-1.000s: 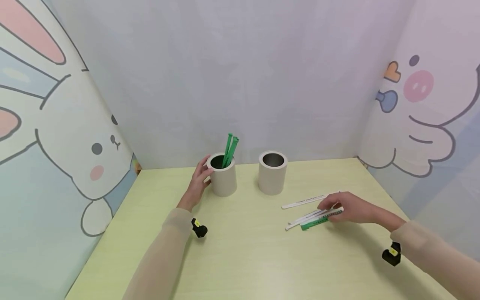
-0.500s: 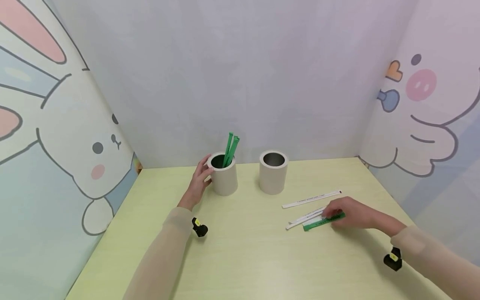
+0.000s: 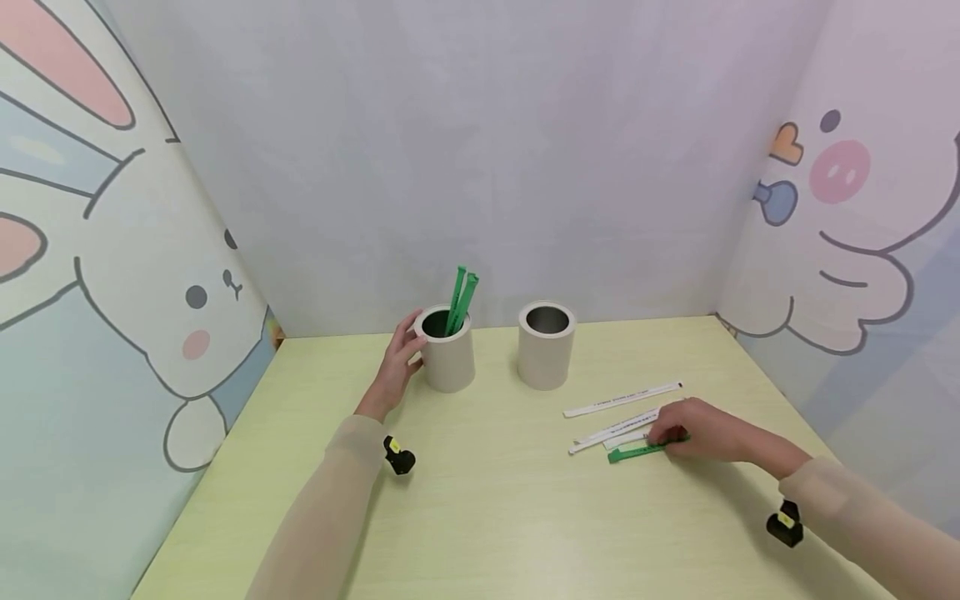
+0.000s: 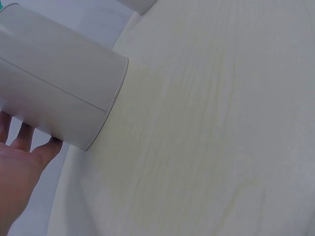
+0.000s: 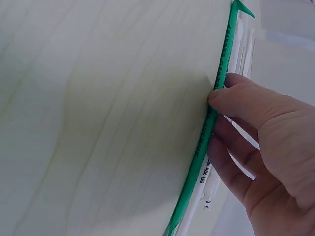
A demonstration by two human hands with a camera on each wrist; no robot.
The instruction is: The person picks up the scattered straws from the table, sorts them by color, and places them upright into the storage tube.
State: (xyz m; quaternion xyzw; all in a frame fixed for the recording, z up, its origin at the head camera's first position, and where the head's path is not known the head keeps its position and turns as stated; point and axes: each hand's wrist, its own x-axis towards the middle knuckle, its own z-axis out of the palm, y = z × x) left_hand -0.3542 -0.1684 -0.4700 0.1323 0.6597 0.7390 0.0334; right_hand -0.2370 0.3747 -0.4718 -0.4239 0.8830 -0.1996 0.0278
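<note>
Pick-up in hand, it seems: your right hand (image 3: pixel 692 429) pinches the green stick (image 3: pixel 637 452).
Head: your left hand (image 3: pixel 390 371) grips the left cup (image 3: pixel 450 362), leaning sticks (image 3: pixel 464 302) inside; white sticks (image 3: pixel 615 431) lie beside the pinched one. Left wrist: left cup looks smooth, seamed, cylindrical. Right wrist: green stick is thin, printed; lifting likely calls for clearing the white sticks.

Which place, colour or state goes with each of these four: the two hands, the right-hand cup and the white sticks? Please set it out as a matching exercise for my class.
Column one
1. left hand
2. right hand
3. right-hand cup
4. white sticks

Column two
A. standing upright, with no sticks poking out
B. pinching a green stick
C. lying on the table
D. around the side of the left-hand cup

Right pairs: 1-D, 2-B, 3-A, 4-C
</note>
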